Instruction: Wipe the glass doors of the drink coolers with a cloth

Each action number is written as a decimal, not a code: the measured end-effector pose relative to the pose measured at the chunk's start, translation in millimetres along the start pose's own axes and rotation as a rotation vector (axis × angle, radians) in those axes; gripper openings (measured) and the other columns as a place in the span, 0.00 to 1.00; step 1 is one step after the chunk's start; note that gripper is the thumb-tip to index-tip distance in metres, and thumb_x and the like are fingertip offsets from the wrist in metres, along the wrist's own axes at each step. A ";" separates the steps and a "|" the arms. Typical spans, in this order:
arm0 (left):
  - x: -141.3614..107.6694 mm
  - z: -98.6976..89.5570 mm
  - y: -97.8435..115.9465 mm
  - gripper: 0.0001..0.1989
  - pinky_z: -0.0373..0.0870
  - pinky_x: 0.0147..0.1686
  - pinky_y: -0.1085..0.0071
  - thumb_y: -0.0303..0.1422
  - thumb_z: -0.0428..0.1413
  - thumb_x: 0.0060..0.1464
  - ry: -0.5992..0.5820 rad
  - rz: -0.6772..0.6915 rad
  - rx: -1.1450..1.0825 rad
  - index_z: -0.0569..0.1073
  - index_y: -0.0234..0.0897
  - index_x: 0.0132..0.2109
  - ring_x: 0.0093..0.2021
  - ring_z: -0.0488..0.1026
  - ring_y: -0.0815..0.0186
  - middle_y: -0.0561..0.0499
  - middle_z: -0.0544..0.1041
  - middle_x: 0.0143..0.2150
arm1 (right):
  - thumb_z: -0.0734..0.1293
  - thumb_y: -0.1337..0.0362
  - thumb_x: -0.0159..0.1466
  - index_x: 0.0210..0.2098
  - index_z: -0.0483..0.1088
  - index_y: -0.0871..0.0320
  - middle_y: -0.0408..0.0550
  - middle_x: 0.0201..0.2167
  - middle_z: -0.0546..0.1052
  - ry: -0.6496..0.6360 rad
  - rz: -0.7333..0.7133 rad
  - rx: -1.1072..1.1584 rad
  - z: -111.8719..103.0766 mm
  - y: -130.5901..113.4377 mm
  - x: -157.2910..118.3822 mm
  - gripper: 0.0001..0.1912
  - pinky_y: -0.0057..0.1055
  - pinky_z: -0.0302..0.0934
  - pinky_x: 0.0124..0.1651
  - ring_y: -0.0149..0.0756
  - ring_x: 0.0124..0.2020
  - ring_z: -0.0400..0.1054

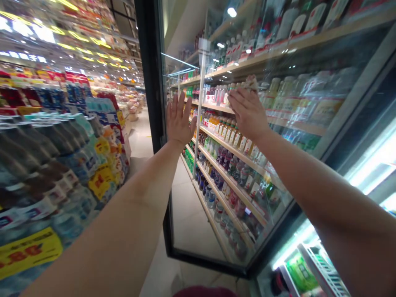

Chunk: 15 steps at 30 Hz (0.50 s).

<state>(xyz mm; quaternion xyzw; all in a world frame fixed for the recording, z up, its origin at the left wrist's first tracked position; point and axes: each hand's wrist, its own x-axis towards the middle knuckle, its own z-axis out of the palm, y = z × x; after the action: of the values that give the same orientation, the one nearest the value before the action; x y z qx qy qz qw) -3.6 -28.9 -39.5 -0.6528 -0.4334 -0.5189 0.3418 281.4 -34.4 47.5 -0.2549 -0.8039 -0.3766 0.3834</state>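
Note:
A glass cooler door (204,231) with a black frame stands swung out in front of me. My left hand (181,117) lies against the glass close to the frame's left edge, fingers spread and nothing in them. Higher and farther right, my right hand (247,111) presses a crumpled pale cloth (252,82) to the pane. Part of the cloth is hidden under the fingers. Through and on the glass show shelves of bottled drinks (229,130).
Stacked bottle packs (46,140) with a yellow price sign (31,251) fill the left side. A tiled aisle (140,136) runs back between them and the door. At the lower right, a lit cooler interior holds a green package (300,272) beside a white rack (321,268).

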 end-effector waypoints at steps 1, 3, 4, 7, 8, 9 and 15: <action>-0.2 -0.3 -0.1 0.43 0.28 0.79 0.56 0.61 0.32 0.71 0.004 -0.003 0.006 0.56 0.35 0.76 0.80 0.34 0.62 0.50 0.47 0.80 | 0.53 0.64 0.77 0.68 0.65 0.56 0.46 0.71 0.67 -0.008 0.008 -0.007 -5.6 5.8 3.3 0.24 0.57 0.46 0.76 0.44 0.74 0.52; -0.7 -1.1 -0.2 0.43 0.30 0.79 0.55 0.60 0.31 0.71 0.008 -0.002 0.031 0.56 0.34 0.77 0.80 0.33 0.62 0.49 0.46 0.80 | 0.54 0.64 0.77 0.69 0.63 0.57 0.48 0.72 0.66 0.031 0.085 -0.020 -16.4 20.3 11.5 0.24 0.58 0.45 0.76 0.45 0.74 0.51; -0.9 -1.6 -0.1 0.43 0.31 0.79 0.54 0.60 0.30 0.71 0.007 0.001 0.044 0.56 0.34 0.77 0.80 0.33 0.61 0.48 0.46 0.80 | 0.54 0.63 0.77 0.70 0.62 0.56 0.48 0.72 0.65 0.065 0.137 -0.021 -20.4 26.6 13.5 0.24 0.59 0.43 0.76 0.45 0.75 0.50; -1.2 -3.1 0.8 0.42 0.32 0.79 0.52 0.59 0.32 0.71 -0.010 0.003 0.045 0.55 0.35 0.77 0.80 0.34 0.59 0.46 0.46 0.80 | 0.55 0.63 0.77 0.70 0.62 0.50 0.44 0.73 0.64 0.113 0.205 -0.003 -25.3 32.6 4.0 0.24 0.60 0.41 0.77 0.44 0.75 0.49; -1.1 -3.6 1.4 0.41 0.32 0.79 0.52 0.59 0.34 0.71 -0.010 -0.004 0.034 0.56 0.37 0.77 0.80 0.34 0.59 0.47 0.47 0.80 | 0.55 0.62 0.77 0.69 0.63 0.50 0.43 0.72 0.65 0.101 0.189 0.010 -25.7 31.3 -2.2 0.23 0.60 0.41 0.77 0.44 0.75 0.50; -0.9 -4.1 2.1 0.40 0.31 0.79 0.53 0.59 0.35 0.71 -0.008 -0.012 0.022 0.56 0.38 0.77 0.80 0.35 0.59 0.49 0.47 0.80 | 0.55 0.62 0.76 0.68 0.64 0.50 0.43 0.71 0.66 0.074 0.158 0.023 -26.6 30.0 -7.9 0.23 0.60 0.42 0.77 0.44 0.75 0.51; 0.0 -6.2 6.2 0.42 0.31 0.79 0.54 0.59 0.33 0.70 -0.011 -0.039 0.035 0.56 0.35 0.77 0.80 0.34 0.59 0.49 0.47 0.80 | 0.56 0.59 0.76 0.66 0.66 0.46 0.42 0.70 0.68 0.065 0.192 0.011 -43.7 47.9 -9.6 0.22 0.54 0.44 0.78 0.41 0.74 0.52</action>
<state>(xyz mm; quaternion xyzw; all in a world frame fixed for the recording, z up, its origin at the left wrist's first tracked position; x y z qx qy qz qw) -0.2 -36.9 -38.1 -0.6411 -0.4568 -0.5141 0.3407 339.0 -42.5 77.9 -0.3161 -0.7648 -0.3419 0.4452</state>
